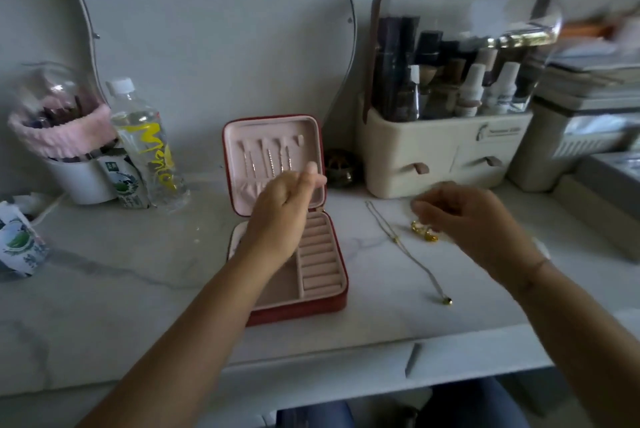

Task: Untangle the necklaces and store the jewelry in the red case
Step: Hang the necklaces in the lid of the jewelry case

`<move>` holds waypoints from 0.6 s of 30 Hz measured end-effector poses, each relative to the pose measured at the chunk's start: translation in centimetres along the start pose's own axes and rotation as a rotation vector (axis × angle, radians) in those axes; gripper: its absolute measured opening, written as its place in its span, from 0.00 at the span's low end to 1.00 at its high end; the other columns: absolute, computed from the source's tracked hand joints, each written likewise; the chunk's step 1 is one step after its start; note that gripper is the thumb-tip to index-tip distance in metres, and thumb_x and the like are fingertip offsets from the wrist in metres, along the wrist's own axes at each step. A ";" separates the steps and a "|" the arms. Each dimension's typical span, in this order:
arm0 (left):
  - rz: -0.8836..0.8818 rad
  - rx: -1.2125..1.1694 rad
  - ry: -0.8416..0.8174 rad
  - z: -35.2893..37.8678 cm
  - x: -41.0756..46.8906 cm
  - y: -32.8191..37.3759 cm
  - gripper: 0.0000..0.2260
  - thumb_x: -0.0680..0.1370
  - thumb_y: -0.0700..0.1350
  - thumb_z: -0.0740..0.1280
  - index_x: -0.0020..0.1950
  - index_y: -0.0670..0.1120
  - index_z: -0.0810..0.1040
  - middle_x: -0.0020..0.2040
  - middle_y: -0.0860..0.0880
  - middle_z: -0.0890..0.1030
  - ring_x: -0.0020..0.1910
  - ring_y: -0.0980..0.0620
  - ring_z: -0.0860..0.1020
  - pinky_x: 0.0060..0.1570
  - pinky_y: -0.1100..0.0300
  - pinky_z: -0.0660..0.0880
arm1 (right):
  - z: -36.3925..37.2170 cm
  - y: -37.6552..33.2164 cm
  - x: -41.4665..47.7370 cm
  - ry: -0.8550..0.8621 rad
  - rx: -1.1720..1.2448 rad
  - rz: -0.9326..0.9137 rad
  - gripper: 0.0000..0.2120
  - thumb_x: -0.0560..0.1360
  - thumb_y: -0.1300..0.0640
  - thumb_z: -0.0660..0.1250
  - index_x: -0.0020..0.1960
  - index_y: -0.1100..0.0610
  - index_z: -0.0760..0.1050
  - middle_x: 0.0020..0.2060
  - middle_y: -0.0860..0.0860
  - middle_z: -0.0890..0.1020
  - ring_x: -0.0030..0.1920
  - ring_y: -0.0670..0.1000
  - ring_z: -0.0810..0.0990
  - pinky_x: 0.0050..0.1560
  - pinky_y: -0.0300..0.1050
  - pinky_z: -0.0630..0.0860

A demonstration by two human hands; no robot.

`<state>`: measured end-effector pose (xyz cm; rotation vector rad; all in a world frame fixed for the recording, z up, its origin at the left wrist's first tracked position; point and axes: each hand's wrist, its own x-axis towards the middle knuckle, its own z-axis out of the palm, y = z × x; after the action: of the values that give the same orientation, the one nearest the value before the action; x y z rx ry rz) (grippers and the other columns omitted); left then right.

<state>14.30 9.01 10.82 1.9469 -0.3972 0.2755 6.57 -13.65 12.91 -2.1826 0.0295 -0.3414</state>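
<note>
Two hands are up over the table, and both are mine. My left hand (289, 200) is in front of the red case (304, 299), which is open with its lid standing up. The fingers are loosely curled and I hold nothing that I can see. Some chains already hang on the hooks in the lid (268, 157).

My right hand (460, 219) is over on the right side of the case. Its fingers are bent down, close together, right above the little gold pieces (424, 232). I cannot tell if I am pinching one of them yet, because my hand is blurry and hides them.

One necklace (403, 249) lies flat on the marble table (138, 289), between the case and my right hand. It runs long, from the back of the table toward me, with a small gold bead at the near end. My right hand is closer to it than my left. So I think my right hand should pick it up and carry it left to the case.
</note>
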 end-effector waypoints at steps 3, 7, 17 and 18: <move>-0.028 -0.114 -0.159 2.9 -3.3 2.4 0.23 0.77 0.66 0.54 0.47 0.55 0.83 0.49 0.59 0.83 0.51 0.65 0.78 0.53 0.66 0.72 | -0.5 2.5 -4.6 0.061 -0.227 0.016 0.04 0.70 0.50 0.72 0.43 0.48 0.79 0.34 0.44 0.80 0.35 0.45 0.78 0.36 0.32 0.73; -0.093 -0.174 -0.253 6.3 -6.6 3.0 0.20 0.72 0.67 0.57 0.42 0.57 0.82 0.43 0.61 0.84 0.44 0.65 0.79 0.51 0.59 0.76 | 1.2 5.6 -8.0 0.127 -0.333 0.048 0.09 0.66 0.48 0.74 0.44 0.49 0.79 0.36 0.44 0.76 0.38 0.44 0.75 0.40 0.43 0.73; -0.334 -0.227 -0.295 8.5 -9.9 3.5 0.21 0.63 0.65 0.61 0.43 0.53 0.83 0.43 0.53 0.85 0.46 0.54 0.82 0.55 0.49 0.77 | 3.1 6.6 -8.7 0.263 -0.299 0.003 0.05 0.68 0.55 0.75 0.38 0.50 0.79 0.34 0.41 0.75 0.37 0.45 0.74 0.43 0.54 0.75; -0.357 -0.218 -0.302 8.6 -10.0 3.5 0.19 0.65 0.63 0.63 0.44 0.53 0.84 0.43 0.53 0.85 0.46 0.54 0.82 0.55 0.50 0.78 | 3.1 6.7 -8.7 0.259 -0.300 0.001 0.05 0.68 0.55 0.74 0.38 0.50 0.78 0.34 0.41 0.75 0.37 0.45 0.74 0.43 0.54 0.75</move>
<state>3.83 1.30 6.72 1.8056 -0.2537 -0.2846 -0.31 -13.97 3.81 -2.4180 0.2394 -0.6534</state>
